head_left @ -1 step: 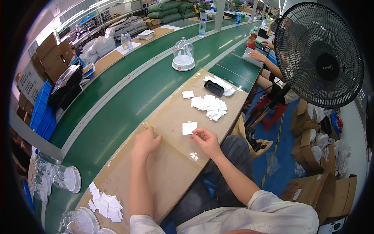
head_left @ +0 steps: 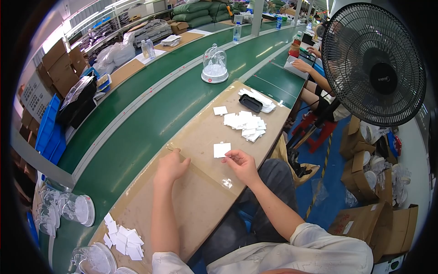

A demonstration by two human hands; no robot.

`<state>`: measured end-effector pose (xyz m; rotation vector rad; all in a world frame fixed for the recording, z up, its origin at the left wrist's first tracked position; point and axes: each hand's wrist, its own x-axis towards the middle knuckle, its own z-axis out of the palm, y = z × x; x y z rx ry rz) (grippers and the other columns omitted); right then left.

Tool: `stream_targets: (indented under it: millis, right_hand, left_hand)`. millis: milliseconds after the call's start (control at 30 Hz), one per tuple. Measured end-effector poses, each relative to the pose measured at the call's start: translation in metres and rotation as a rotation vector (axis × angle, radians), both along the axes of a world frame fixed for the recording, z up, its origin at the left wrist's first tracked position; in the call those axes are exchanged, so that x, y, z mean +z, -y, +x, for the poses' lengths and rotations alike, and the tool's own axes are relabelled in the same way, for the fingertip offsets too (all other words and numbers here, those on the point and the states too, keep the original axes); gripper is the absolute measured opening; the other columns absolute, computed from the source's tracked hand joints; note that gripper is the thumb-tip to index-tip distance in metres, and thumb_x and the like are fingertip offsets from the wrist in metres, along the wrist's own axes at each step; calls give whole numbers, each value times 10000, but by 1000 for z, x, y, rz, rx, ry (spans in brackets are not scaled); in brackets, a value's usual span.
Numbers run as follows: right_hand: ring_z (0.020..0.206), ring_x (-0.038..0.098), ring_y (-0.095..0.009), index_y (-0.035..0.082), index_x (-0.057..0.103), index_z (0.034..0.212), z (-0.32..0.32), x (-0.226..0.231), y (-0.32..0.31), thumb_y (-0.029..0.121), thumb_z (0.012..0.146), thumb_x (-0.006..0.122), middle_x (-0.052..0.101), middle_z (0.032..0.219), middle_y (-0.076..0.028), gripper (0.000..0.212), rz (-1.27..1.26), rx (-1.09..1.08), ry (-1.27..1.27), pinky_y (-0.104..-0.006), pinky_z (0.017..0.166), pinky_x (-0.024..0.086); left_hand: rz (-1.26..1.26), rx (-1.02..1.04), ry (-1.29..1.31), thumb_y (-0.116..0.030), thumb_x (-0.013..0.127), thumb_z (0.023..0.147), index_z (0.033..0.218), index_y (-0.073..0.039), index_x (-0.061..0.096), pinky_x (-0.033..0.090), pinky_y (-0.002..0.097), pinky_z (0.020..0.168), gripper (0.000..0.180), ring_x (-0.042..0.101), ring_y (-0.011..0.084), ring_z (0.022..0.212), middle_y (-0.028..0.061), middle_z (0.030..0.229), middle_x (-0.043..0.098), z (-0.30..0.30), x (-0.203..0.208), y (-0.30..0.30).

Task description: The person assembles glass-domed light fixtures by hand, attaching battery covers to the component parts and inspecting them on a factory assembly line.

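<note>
One desk (head_left: pixel 200 205), surfaced in brown board, clear tape along its edges. One white square card (head_left: pixel 222 150) upon it, small tab at top; my right hand (head_left: pixel 243 167) pinches its near corner between thumb and finger. My left hand (head_left: pixel 171 165), resting beside the far edge, thumb spread from the fingers. One loose pile of white cards (head_left: pixel 244 122), beyond; a second heap (head_left: pixel 123 241), lower left. One black tray (head_left: pixel 251 103), white cloth beside it. One green conveyor (head_left: pixel 137 132), running past the desk, bearing a clear dome (head_left: pixel 214 66) on a white base; further domes (head_left: pixel 76 209) at left. Room: black fan (head_left: pixel 376 55) at right; blue floor (head_left: pixel 319 178); cardboard boxes (head_left: pixel 362 226); green sacks (head_left: pixel 190 18), stacked at the back; a co-worker's hand (head_left: pixel 301 65), farther along.
</note>
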<state>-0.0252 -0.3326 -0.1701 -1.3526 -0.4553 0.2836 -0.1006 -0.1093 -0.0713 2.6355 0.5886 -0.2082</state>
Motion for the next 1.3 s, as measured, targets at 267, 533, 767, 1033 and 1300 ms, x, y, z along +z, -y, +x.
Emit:
stream_targets:
  millis: [267,533,767,1033,1300]
  right_hand:
    - [903,635,-136,-22,564,1052,1,-2,1,-46,894,552,641,956,-74,160,15,12,-8,-239,798,493]
    - [901,637,-138,-21,564,1047,2,-2,2,-50,895,547,641,965,-82,156,37,11,-13,-245,808,496]
    - [907,641,-146,-25,562,1044,0,0,1,-51,900,539,638,972,-84,149,39,15,9,-250,822,497]
    - [915,641,-160,-26,563,1045,1,-1,1,-40,910,531,645,1013,-109,140,44,27,-7,-259,830,497]
    - [914,640,-159,-22,569,1025,1,-1,3,-28,910,543,648,1011,-109,118,47,36,-6,-263,828,499]
  left_hand:
    - [-5,0,-10,-343,585,847,1305,5,476,466,418,943,586,577,367,1090,230,1161,605,1,0,0]
    - [5,18,-7,-347,597,833,1302,-23,491,464,399,927,580,586,338,1084,212,1126,628,2,-3,1]
    - [10,-9,0,-352,585,848,1302,8,480,460,414,949,589,576,363,1094,227,1169,603,1,-4,-1]
    - [18,-11,8,-358,586,845,1285,12,495,462,415,940,582,579,366,1086,230,1159,607,1,-4,0]
    - [19,-8,10,-363,589,842,1284,5,495,463,421,938,582,583,364,1078,231,1158,607,1,-5,0]
